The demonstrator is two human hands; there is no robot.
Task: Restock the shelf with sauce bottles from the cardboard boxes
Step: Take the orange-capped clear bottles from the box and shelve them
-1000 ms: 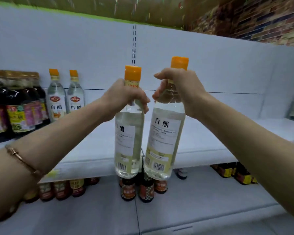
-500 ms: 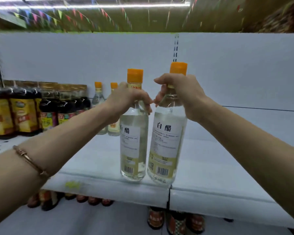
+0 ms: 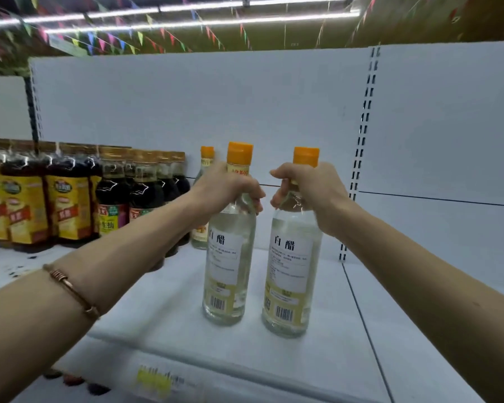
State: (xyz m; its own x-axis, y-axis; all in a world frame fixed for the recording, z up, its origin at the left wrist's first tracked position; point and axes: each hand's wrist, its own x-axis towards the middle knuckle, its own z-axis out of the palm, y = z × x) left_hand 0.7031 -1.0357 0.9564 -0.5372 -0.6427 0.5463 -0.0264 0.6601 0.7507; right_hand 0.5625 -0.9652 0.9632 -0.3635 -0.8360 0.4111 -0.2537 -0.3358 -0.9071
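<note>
Two clear bottles with orange caps and white labels stand upright over the white shelf [image 3: 163, 330], side by side near its middle. My left hand [image 3: 226, 189] grips the neck of the left bottle [image 3: 229, 266]. My right hand [image 3: 306, 190] grips the neck of the right bottle [image 3: 291, 283]. Both bottle bases are at the shelf surface, a short way in from the front edge. A bracelet sits on my left wrist.
Dark sauce bottles [image 3: 70, 199] with yellow and green labels fill the shelf's left side. Another clear orange-capped bottle [image 3: 204, 196] stands behind my left hand. The shelf's white back panel [image 3: 274, 112] rises behind. More bottle tops [image 3: 73, 381] show on the lower shelf.
Both hands have carried the two bottles forward and down from in front of the shelf edge onto the shelf surface. The bottles now stand a little farther apart.
</note>
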